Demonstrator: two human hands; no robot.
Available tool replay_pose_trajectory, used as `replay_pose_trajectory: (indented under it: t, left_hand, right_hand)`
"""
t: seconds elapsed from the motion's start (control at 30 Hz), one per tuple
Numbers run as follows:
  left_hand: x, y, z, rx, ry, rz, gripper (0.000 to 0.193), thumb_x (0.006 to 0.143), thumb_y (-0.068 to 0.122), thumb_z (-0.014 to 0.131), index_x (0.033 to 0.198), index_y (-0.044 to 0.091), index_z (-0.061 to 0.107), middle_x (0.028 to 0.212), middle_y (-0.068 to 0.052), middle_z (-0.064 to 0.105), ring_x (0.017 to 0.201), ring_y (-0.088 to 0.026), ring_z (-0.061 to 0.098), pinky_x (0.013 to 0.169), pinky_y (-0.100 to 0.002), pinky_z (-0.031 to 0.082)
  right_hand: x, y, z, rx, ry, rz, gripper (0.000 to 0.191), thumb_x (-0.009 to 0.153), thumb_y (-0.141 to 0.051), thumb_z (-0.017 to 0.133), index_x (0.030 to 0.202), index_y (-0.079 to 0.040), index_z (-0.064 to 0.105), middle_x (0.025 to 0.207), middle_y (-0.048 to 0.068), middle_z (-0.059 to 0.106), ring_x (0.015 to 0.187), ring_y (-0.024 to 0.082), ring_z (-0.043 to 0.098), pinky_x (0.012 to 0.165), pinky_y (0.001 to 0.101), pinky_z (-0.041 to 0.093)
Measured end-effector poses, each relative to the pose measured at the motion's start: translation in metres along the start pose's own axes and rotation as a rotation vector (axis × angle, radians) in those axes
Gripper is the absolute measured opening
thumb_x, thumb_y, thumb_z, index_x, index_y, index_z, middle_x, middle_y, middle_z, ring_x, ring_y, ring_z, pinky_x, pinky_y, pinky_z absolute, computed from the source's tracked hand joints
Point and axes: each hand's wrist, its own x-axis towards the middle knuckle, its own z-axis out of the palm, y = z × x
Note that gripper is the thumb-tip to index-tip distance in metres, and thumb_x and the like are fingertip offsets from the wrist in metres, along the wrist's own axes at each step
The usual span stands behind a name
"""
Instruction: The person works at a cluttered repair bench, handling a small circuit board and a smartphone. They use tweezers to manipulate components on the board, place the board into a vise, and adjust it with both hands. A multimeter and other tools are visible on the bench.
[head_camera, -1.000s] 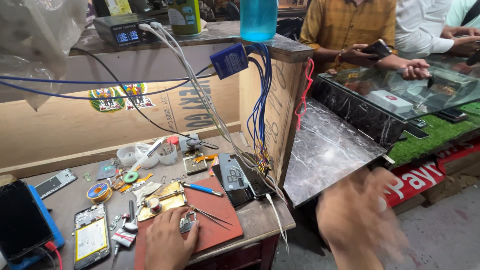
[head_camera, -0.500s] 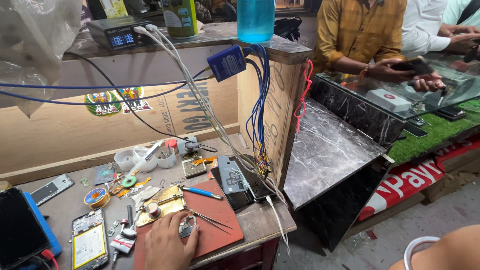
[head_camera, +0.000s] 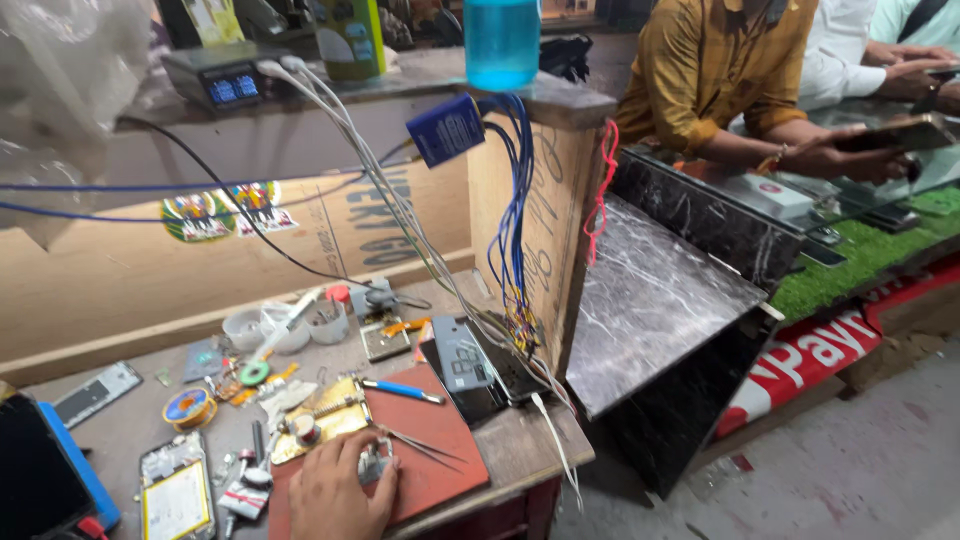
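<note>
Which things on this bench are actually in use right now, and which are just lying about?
In use: left hand, small metal part under it, red mat, tweezers.

Lying about: solder spool, opened phone, blue-handled tool, plastic cups.

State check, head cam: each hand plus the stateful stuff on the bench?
left hand: resting on the red mat, fingers over a small metal part
right hand: out of view
red mat: flat on the bench
tweezers: lying loose on mat
opened phone: back off
blue bottle: upright on ledge
</note>
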Motion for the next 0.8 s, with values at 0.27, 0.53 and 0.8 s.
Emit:
replay_pose_trajectory:
  t: [0.27,0.53,0.8]
  left_hand:
    - [-0.010,0.003,-0.004,-0.038,0.060,0.022,0.043,0.076,0.047,0.075,0.114,0.028,0.070,0.115,0.004,0.068,0.119,-0.021,0.060,0.098,-0.044,0.046]
    - [-0.007,0.004,-0.006,-0.027,0.056,0.007,0.048,0.073,0.048,0.076,0.117,0.029,0.071,0.115,0.004,0.068,0.118,-0.020,0.061,0.097,-0.042,0.047]
    - [-0.007,0.007,-0.021,-0.074,0.029,-0.010,0.043,0.077,0.045,0.074,0.116,0.028,0.071,0.116,0.003,0.068,0.118,-0.022,0.059,0.098,-0.042,0.044]
  right_hand:
    - [0.062,-0.002,-0.044,0.359,0.553,0.019,0.099,0.098,-0.061,0.063,0.168,-0.002,0.025,0.168,0.025,0.042,0.150,0.034,0.046,0.121,0.0438,0.035]
    - [0.060,-0.016,-0.100,0.660,-0.030,0.148,0.096,0.106,-0.066,0.055,0.169,0.000,0.024,0.141,0.014,0.066,0.112,0.023,0.072,0.106,0.0378,0.056]
    - [0.026,0.077,-0.076,0.516,0.050,0.569,0.082,0.106,-0.073,0.043,0.160,-0.012,0.033,0.134,0.020,0.067,0.099,0.027,0.073,0.081,0.0348,0.060]
